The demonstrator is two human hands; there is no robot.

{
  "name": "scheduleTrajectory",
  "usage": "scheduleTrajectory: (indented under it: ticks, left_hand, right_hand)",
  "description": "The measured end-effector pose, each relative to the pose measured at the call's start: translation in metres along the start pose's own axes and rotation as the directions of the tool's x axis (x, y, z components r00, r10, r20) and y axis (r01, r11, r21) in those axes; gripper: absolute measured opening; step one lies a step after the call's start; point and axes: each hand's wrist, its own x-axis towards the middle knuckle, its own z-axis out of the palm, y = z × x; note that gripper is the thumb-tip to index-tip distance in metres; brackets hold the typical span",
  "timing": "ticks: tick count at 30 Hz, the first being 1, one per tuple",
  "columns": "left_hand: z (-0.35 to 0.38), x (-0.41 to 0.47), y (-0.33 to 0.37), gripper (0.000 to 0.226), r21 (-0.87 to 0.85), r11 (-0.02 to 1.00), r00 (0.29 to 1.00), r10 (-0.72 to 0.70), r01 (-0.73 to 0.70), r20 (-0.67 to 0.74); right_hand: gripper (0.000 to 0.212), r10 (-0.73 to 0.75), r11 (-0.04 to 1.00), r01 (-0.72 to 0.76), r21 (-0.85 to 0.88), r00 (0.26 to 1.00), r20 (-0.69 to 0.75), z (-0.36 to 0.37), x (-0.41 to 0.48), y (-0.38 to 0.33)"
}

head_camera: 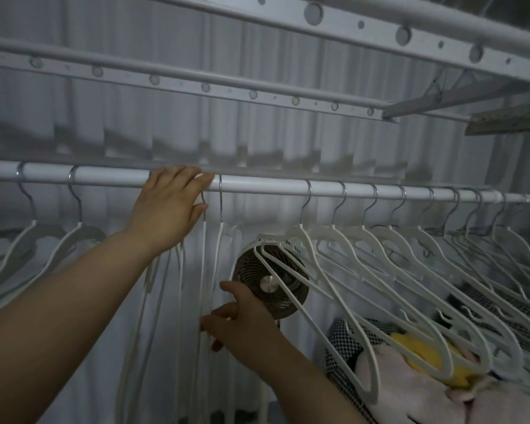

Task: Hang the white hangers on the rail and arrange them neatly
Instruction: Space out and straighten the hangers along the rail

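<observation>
A white rail [257,185] runs across the view, with white hangers hooked along it. My left hand [169,206] reaches up to the rail, fingers laid over it, thumb by the metal hook of a hanger [203,255] seen edge-on. Another edge-on hanger [219,240] hangs just right of it. Lower down, my right hand [239,325] pinches the thin lower edges of these edge-on hangers. Several hangers [380,258] hang spaced along the right part of the rail, and two hangers [58,249] hang at the left.
A small round fan [271,278] sits behind the hangers, right of my right hand. Folded clothes, one yellow [426,359], lie at the bottom right. Overhead run perforated drying-rack bars [196,84]. A pale curtain [166,123] hangs behind.
</observation>
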Motion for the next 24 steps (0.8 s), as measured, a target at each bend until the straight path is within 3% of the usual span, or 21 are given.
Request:
scheduleTrajectory:
  ticks: [11, 15, 21, 24]
  left_hand:
    - [-0.007, 0.005, 0.0, 0.043, 0.016, 0.997, 0.997, -0.074, 0.075, -0.033]
    - [-0.008, 0.004, -0.001, 0.043, 0.016, 0.997, 0.995, -0.077, 0.079, -0.056]
    - [-0.01, 0.003, 0.0, 0.047, 0.017, 0.996, 0.992, -0.09, 0.092, -0.089]
    - [-0.009, 0.003, 0.0, 0.047, 0.015, 0.996, 0.991, -0.086, 0.088, -0.106]
  right_hand:
    - [0.032, -0.141, 0.977, 0.106, -0.184, 0.971, -0.191, -0.024, -0.007, 0.012]
    - [0.031, -0.178, 0.967, 0.125, -0.224, 0.955, -0.235, -0.029, -0.009, 0.015]
    - [0.053, -0.174, 0.98, 0.131, -0.153, 0.932, -0.317, -0.041, -0.015, 0.013]
    - [0.048, -0.156, 0.981, 0.11, -0.159, 0.936, -0.317, -0.047, -0.018, 0.012]
